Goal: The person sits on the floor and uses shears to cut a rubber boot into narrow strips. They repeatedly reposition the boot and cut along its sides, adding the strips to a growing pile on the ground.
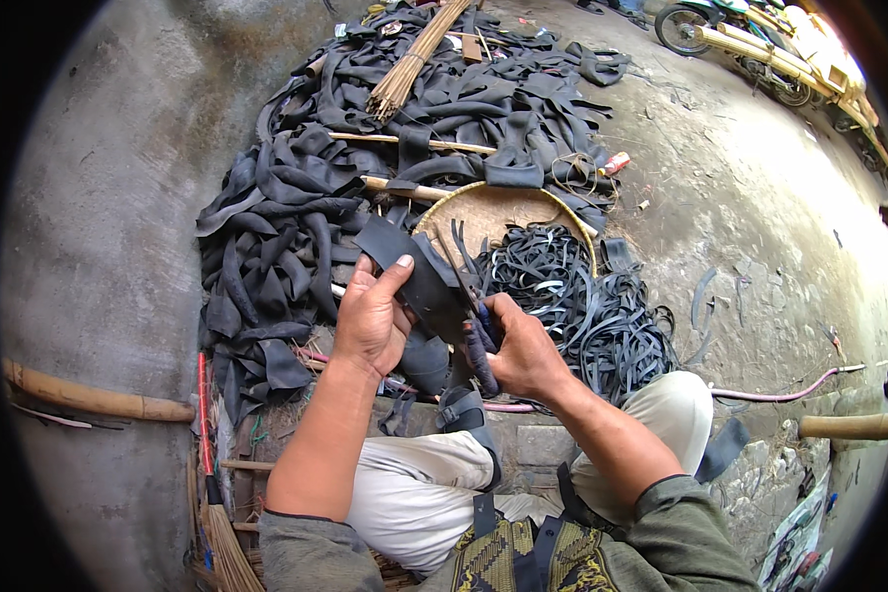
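Note:
A wide piece of black rubber sheet [426, 288] is pinched in my left hand [375, 311], thumb on top and fingers underneath. My right hand [523, 347] is closed round the dark wrapped handles of a pair of scissors [479, 345]. The blades point up and away along the right side of the rubber, and a narrow strip stands beside them. Whether the blades are parted around the rubber I cannot tell. Just beyond my right hand, a tangled heap of thin black rubber strips [602, 326] spills over a round woven tray [479, 209].
A large pile of black rubber pieces [276, 217] covers the floor ahead and left, with a bundle of thin sticks [409, 74] on it. A broom [227, 543] lies at lower left. Bamboo poles [99, 395] jut in from the side. A motorcycle [760, 49] stands far right.

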Available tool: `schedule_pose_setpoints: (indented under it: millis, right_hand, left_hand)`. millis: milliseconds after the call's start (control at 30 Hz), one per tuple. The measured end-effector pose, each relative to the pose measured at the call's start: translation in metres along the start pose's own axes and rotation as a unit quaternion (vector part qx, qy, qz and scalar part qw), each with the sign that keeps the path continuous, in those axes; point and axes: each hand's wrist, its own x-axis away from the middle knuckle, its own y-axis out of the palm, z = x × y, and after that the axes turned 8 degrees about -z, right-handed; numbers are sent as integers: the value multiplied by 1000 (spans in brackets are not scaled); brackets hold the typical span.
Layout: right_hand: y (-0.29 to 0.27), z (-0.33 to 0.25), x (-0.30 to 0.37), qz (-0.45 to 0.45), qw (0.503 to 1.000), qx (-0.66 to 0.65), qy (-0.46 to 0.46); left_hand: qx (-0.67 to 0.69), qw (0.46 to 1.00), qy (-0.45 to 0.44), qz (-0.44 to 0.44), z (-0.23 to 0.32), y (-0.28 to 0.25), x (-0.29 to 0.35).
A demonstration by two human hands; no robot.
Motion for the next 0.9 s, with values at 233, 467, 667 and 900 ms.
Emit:
schedule_pose_setpoints:
  millis: [233, 467, 667, 900]
  right_hand:
    - [-28, -14, -4, 159, 955, -250, -27]
    - [-118, 3, 0, 337, 878, -334, -68]
    - [-145, 10, 11, 385, 872, -296, -62]
    - [-111, 10, 9, 207, 951, -226, 28]
  left_hand:
    - [-258, 914, -161, -270, -33, -7, 9]
    - [-307, 824, -295, -374, -32, -22, 7]
    - [-335, 815, -302, -364, -6, -20, 10]
    - [3, 966, -135, -220, 6, 1, 13]
